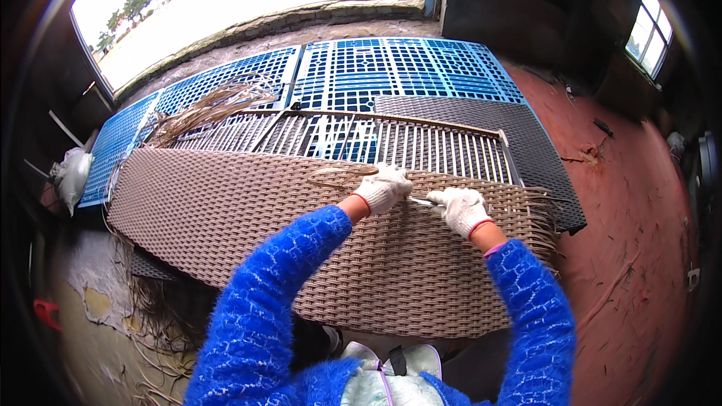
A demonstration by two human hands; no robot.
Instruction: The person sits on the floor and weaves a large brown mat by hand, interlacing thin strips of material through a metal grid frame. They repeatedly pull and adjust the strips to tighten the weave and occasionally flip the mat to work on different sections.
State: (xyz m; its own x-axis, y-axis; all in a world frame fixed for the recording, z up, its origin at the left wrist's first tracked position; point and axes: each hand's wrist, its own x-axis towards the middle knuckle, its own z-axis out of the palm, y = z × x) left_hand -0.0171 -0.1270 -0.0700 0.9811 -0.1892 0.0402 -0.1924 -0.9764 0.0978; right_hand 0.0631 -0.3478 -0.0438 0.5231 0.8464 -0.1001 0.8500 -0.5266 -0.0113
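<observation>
A large brown woven wicker panel point(316, 256) lies across in front of me. Its far part is a frame with pale, unwoven slats point(444, 152). My left hand point(383, 187), in a white knitted glove with a red cuff, is closed at the edge of the weave. A loose brown wicker strand point(338, 177) loops out to the left from its fingers. My right hand point(460, 209), gloved alike, grips a small shiny metal tool point(423, 201) whose tip points left toward my left hand. The tool's exact kind cannot be made out.
Blue plastic grid pallets point(406, 60) lie beneath and beyond the panel. A bundle of loose strands point(210, 109) rests at the far left. A dark woven panel point(541, 143) sits under the right end. Strand ends point(545, 225) fringe the right edge. A white bag point(73, 177) is at left.
</observation>
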